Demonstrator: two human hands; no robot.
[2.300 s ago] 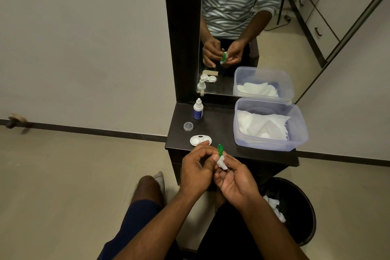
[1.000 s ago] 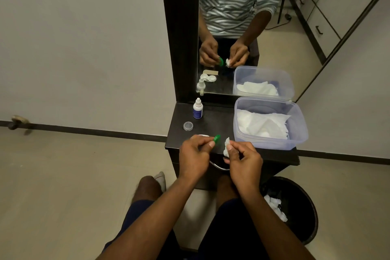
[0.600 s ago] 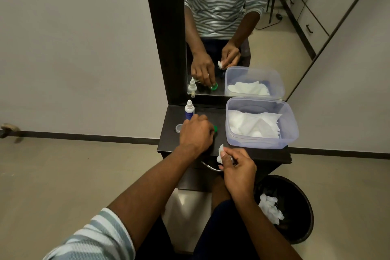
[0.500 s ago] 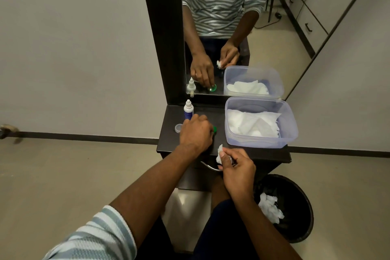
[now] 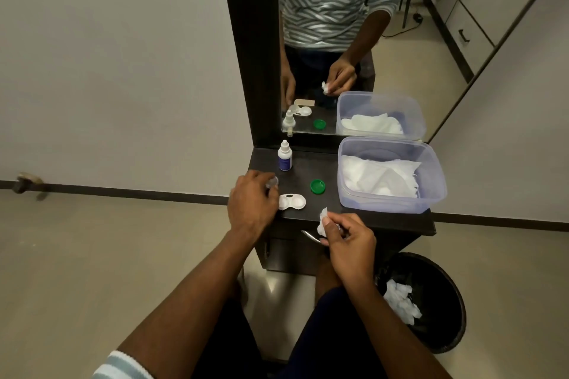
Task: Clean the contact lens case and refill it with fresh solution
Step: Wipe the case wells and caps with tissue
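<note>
From the head view, the translucent lilac plastic tub [image 5: 431,194] is sitting at the right end of the dark wooden shelf [image 5: 354,218], holding a loose heap of crumpled white tissues [image 5: 378,177]. Below the shelf's right end, the round black waste bin [image 5: 443,338] is holding a few balled white tissues [image 5: 401,301].

The white plastic contact lens case [image 5: 292,202], two shallow round wells joined side by side, is lying open near the shelf's front edge, left of the tub. The round green screw cap [image 5: 317,186] is resting flat between the case and the tub, apart from both. The small white dropper bottle with a blue label [image 5: 284,156] is standing upright at the shelf's back left.

The left hand [image 5: 252,203] is curling over the shelf's left end, its fingertips pinching a small clear round cap [image 5: 272,183], just beside the case. The right hand [image 5: 348,240] is hovering at the shelf's front edge, fingers and thumb pinching a small crumpled white tissue wad [image 5: 322,220].

The mirror behind the shelf is repeating the tub, bottle, case and green cap.
</note>
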